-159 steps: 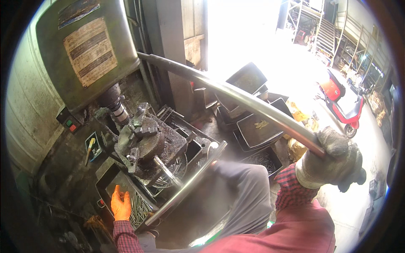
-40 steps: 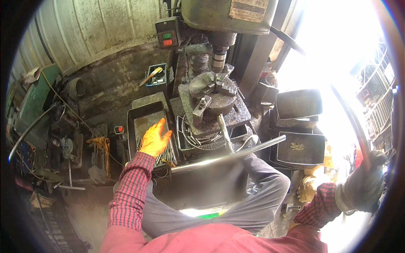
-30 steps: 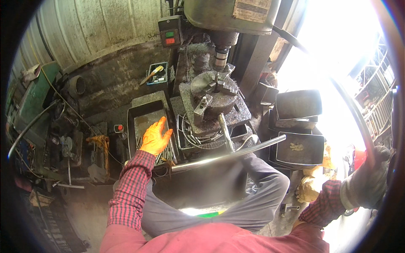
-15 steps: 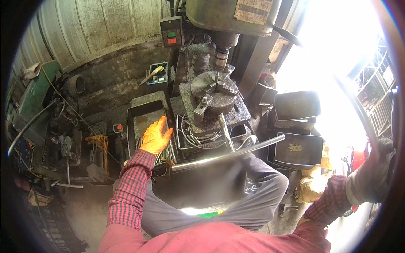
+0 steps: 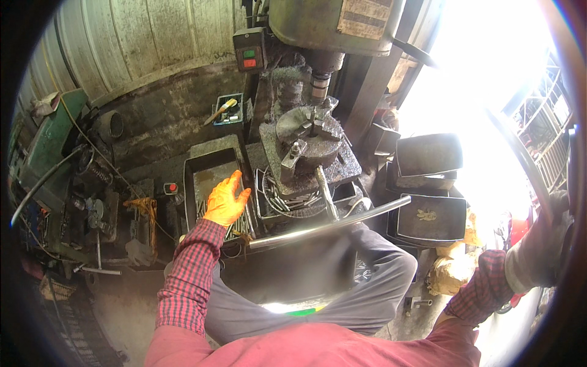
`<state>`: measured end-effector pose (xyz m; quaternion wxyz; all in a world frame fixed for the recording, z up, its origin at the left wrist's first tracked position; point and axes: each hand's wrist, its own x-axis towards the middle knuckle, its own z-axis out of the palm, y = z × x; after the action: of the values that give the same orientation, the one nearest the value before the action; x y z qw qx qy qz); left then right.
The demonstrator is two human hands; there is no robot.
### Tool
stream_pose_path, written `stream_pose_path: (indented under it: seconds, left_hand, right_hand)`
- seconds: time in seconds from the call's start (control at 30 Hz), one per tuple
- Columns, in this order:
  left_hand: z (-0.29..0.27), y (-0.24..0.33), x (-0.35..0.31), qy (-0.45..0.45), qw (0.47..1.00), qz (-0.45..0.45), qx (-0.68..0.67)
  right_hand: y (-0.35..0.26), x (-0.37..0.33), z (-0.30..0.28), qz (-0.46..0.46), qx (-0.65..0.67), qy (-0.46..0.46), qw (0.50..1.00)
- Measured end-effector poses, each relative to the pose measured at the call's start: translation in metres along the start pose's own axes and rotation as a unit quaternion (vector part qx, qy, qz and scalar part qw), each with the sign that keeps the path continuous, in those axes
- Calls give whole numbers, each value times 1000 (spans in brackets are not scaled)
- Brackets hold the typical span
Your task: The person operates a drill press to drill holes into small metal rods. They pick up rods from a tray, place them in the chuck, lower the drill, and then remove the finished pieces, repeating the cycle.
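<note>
My left hand (image 5: 227, 200), in an orange glove, hovers over a dark metal tray (image 5: 191, 177) of thin metal rods (image 5: 240, 225). Its fingers and thumb are apart, with nothing in them. At the far right edge, my right hand (image 5: 538, 255) wears a grey glove and closes around the lower end of a long curved lever (image 5: 520, 160); the dark rim partly hides the fingers. In front of me stands a drill press (image 5: 333, 27). Beneath its spindle (image 5: 320, 82), a round chuck (image 5: 309, 137) sits on the chip-covered table.
A shiny bar (image 5: 330, 221) crosses above my knees. More rods lie in a tray (image 5: 263, 214) below the chuck. Dark bins (image 5: 431, 218) are stacked at right. A switch box (image 5: 249, 50) and a small blue tray (image 5: 235, 98) with a brush (image 5: 220, 110) are behind.
My right hand and forearm have shifted slightly upward, and the curved lever has moved a little with them. My left hand stays over the tray.
</note>
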<state>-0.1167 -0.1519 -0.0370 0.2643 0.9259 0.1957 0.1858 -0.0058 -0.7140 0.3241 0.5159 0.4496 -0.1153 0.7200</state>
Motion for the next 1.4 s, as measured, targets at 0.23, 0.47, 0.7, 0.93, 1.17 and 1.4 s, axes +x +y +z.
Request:
stream_pose_path:
  seconds: [0.23, 0.47, 0.7, 0.93, 1.17, 1.4]
  left_hand:
    - [-7, 12, -2, 51, 997, 1, -63]
    - [-10, 65, -45, -68, 969, 159, -176]
    - [67, 48, -69, -232, 955, 185, 0]
    - [119, 99, -60, -80, 971, 223, 5]
    - [7, 150, 66, 129, 925, 106, -340]
    - [30, 150, 216, -43, 990, 45, -126]
  right_hand:
    - [-20, -40, 31, 101, 389, -142, 904]
    - [-183, -141, -80, 508, 714, -482, 8]
    - [-218, -112, -226, 629, 467, -411, -465]
    - [-197, -33, -241, 528, 613, -436, -395]
    - [-199, -40, -253, 526, 651, -456, -302]
    - [-178, -35, -220, 501, 666, -435, -341]
